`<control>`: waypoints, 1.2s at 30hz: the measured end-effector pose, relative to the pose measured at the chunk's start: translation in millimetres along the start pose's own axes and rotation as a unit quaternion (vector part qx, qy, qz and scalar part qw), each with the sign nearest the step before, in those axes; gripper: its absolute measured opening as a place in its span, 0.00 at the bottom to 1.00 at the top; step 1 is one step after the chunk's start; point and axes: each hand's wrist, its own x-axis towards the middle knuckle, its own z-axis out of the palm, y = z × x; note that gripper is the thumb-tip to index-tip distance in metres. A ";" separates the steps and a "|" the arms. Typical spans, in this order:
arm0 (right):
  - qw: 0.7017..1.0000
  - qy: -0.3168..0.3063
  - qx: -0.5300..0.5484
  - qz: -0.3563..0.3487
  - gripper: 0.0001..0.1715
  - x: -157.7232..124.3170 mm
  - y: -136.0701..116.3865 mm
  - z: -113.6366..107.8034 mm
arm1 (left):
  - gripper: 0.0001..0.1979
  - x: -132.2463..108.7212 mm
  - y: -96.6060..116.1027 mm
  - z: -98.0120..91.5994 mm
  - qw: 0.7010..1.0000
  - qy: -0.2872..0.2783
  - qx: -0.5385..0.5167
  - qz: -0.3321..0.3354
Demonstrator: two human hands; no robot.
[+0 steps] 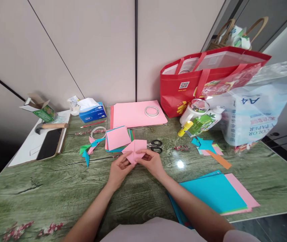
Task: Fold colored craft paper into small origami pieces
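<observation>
A pink folded paper [137,147] with crease lines is held between both hands above the green table. My left hand [118,169] pinches its left and lower edge. My right hand [153,163] grips the right side, thumb on the paper's face near the bottom. Just behind the paper lies a stack of square coloured sheets [118,138], pink on top. Black-handled scissors [155,142] rest right behind my right hand, their blades partly hidden. Folded blue, green and pink paper pieces [90,148] lie to the left of the stack.
Behind are large pink sheets [135,114] with a ring and a blue tissue box [92,112]. At left lie a hammer [52,126] and phone [50,144]. Rightward stand a red bag [178,90], glue stick [185,128] and bottles; blue sheets [211,193] lie by my right forearm.
</observation>
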 end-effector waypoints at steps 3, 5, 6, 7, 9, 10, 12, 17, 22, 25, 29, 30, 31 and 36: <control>1.000 0.000 0.002 0.000 0.15 -0.5 -1.7 0.3 | 0.24 -1.0 1.2 2.8 1.000 0.005 0.008 0.013; 1.000 -0.001 0.010 -0.001 0.16 -0.9 -2.4 0.6 | 0.23 -1.5 1.1 4.1 1.000 0.007 0.014 0.022; 1.000 -0.001 0.012 -0.003 0.16 -1.2 -2.5 0.7 | 0.23 -1.7 0.9 4.6 1.000 0.007 0.016 0.025; 1.000 -0.001 0.013 -0.005 0.16 -1.4 -2.4 0.7 | 0.23 -1.9 0.6 4.8 0.999 0.008 0.018 0.028; 1.000 0.000 0.008 -0.008 0.16 -1.5 -1.7 0.5 | 0.23 -2.0 0.0 4.8 0.999 0.011 0.023 0.032; 1.000 -0.001 0.003 -0.009 0.16 -1.5 -1.2 0.3 | 0.23 -2.1 -0.2 4.6 0.999 0.012 0.027 0.031; 1.000 -0.002 -0.009 -0.010 0.16 -1.4 -0.2 -0.2 | 0.23 -2.1 -0.3 3.8 0.999 0.014 0.033 0.029; 0.999 -0.007 -0.033 -0.022 0.16 -2.0 -0.9 -0.4 | 0.22 -2.1 0.1 2.2 0.999 0.007 0.025 0.021; 0.999 0.001 -0.011 -0.039 0.14 -5.5 -5.2 3.2 | 0.22 -2.1 0.5 2.8 0.999 0.013 0.043 0.020; 0.999 0.014 -0.005 -0.049 0.15 -7.4 -6.5 4.8 | 0.22 -2.7 1.1 3.5 0.998 0.020 0.056 0.019; 0.997 0.013 -0.032 -0.066 0.11 -7.6 -3.6 3.4 | 0.20 -3.7 0.4 3.0 0.997 0.022 0.067 0.029; 0.997 0.011 -0.041 -0.070 0.10 -7.4 -2.5 2.7 | 0.20 -3.9 0.0 2.7 0.997 0.023 0.070 0.032; 0.996 0.009 -0.048 -0.072 0.09 -7.1 -1.5 2.1 | 0.20 -4.1 -0.4 2.4 0.996 0.024 0.073 0.034; 0.998 0.011 -0.041 -0.053 0.12 -6.7 0.5 1.6 | 0.19 -5.3 -0.7 2.9 0.995 0.036 0.083 0.039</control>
